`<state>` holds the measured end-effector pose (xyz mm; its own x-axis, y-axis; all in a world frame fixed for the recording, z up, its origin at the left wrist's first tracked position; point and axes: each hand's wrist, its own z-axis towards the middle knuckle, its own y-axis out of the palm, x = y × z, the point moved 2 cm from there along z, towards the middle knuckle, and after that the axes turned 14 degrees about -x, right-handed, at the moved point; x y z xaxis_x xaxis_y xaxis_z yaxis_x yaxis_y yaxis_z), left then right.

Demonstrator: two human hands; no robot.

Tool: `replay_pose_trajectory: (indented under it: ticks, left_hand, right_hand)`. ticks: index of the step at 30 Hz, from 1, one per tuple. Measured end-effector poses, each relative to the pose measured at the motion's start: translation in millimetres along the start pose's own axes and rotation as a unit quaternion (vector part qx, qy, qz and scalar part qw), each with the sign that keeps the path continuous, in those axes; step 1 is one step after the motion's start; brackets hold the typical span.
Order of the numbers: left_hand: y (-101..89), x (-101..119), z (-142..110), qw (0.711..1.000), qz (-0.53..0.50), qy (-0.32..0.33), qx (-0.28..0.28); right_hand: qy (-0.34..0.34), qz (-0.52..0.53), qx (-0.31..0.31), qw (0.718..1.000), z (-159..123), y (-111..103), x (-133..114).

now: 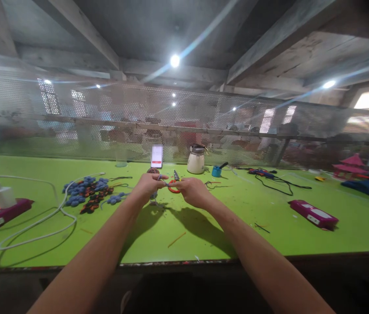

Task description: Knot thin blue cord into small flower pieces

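My left hand is closed in a pinch on blue yarn over the middle of the green table. Fingertips of my right hand pinch together at the other end of the short strand, close to the left fingers. A loose bit of the same yarn hangs under my left hand. Just beyond my hands lie scissors with red handles, partly hidden by the right fingers. A brown ball of yarn shows behind my left hand. To the left sits a pile of blue crocheted flowers mixed with dark and orange ones.
A phone leans upright at the back, beside a cream jar and a small blue pot. Purple power strips lie on both sides. A white cable loops across the left. Perforated mesh borders the far edge.
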<state>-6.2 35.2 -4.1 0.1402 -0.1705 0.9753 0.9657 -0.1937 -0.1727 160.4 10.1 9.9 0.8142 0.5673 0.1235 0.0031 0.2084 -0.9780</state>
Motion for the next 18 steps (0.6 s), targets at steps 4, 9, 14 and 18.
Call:
replay_pose_trajectory:
  ticks: [4, 9, 14, 18]
  left_hand:
    - [0.9, 2.6, -1.6, 1.0, -0.002, -0.004, -0.004]
    - [1.9, 1.9, -0.9, 1.0, 0.014, 0.007, 0.006]
    - [3.4, 2.0, -0.8, 1.0, 0.007, 0.003, 0.009]
    - [4.5, 2.2, -0.2, 1.0, -0.026, 0.007, 0.006]
  right_hand:
    - [-0.009, 0.002, 0.006, 1.0, 0.5, 1.0, 2.3]
    - [0.003, -0.014, -0.009, 1.0, 0.5, 0.3, 0.9]
    - [0.018, -0.026, -0.025, 0.999, -0.7, -2.4, -1.5]
    - [0.026, -0.022, -0.035, 0.999, -2.7, -4.2, -2.0]
